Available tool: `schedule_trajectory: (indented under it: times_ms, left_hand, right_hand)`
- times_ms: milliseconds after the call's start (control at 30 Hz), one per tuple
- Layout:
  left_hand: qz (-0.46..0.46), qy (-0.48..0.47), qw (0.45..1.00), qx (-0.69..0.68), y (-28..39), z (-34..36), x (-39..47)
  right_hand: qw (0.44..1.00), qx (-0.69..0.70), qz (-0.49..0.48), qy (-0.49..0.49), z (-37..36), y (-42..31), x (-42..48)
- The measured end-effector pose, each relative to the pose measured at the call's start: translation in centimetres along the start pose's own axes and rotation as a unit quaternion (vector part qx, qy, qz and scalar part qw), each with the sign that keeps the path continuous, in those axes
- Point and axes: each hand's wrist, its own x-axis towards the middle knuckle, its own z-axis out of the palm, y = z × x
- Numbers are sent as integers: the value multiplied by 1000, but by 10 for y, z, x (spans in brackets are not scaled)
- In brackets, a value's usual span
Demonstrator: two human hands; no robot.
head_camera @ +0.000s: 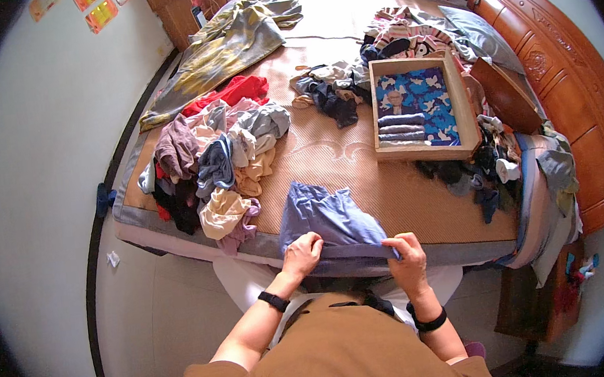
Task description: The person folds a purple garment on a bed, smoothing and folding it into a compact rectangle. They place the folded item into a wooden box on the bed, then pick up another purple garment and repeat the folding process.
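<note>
A blue cloth garment (327, 219) lies on the near edge of the bed, its waistband-like band towards me. My left hand (303, 254) pinches the band near its left part, and my right hand (408, 257) grips its right end, so the band is stretched between them. To the left is a heap of crumpled clothes (217, 158) in pink, grey, cream and black. A wooden drawer (424, 154) stands on the bed to the right, with several rolled or folded grey cloths (401, 130) at its near left corner, over a blue camouflage-patterned lining (437, 93).
Small dark and light garments (333, 93) lie behind the drawer's left side, more dark ones (491, 170) at its right. A yellow-grey blanket (233, 42) covers the far left. The carved wooden headboard (570, 81) bounds the right, a white wall (34, 187) the left.
</note>
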Motion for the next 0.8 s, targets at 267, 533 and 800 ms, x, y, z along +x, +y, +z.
schedule_trajectory:
  times_ms: [267,533,800]
  left_hand:
    - [189,-49,974,-115,74,0,-22]
    - [136,60,988,-45,55,-28,-7]
    - [2,112,981,-160,44,-119,1]
  right_hand:
    - [994,81,-30,-67,15,-29,8]
    - [998,55,-40,-14,-28,-30,18]
    - [989,-44,36,136,-80,25,35]
